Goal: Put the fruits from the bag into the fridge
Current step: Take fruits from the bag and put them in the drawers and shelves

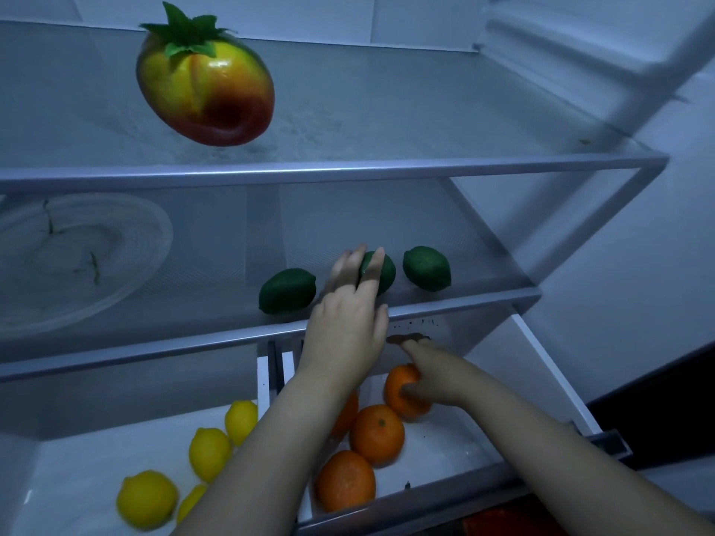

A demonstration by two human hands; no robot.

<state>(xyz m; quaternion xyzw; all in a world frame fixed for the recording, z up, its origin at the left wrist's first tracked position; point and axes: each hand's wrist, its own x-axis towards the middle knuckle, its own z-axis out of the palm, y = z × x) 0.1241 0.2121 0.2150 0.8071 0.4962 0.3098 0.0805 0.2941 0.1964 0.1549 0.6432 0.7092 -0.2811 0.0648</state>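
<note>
I look into an open fridge. My left hand [348,311] reaches onto the middle glass shelf [445,307] with its fingers around the middle lime [387,274]; two more limes [287,290] [426,268] lie on either side. My right hand [421,377] grips an orange [398,388] at the back of the right drawer [483,477], above other oranges [377,435] [345,480]. Several lemons [147,499] [209,452] lie in the left drawer. A large mango [209,83] rests on the top shelf. The bag is out of sight.
A clear glass plate [77,261] sits at the left of the middle shelf. The fridge's right wall [638,265] has moulded rails. The right drawer is pulled out toward me. Something orange-red [510,524] shows at the bottom edge.
</note>
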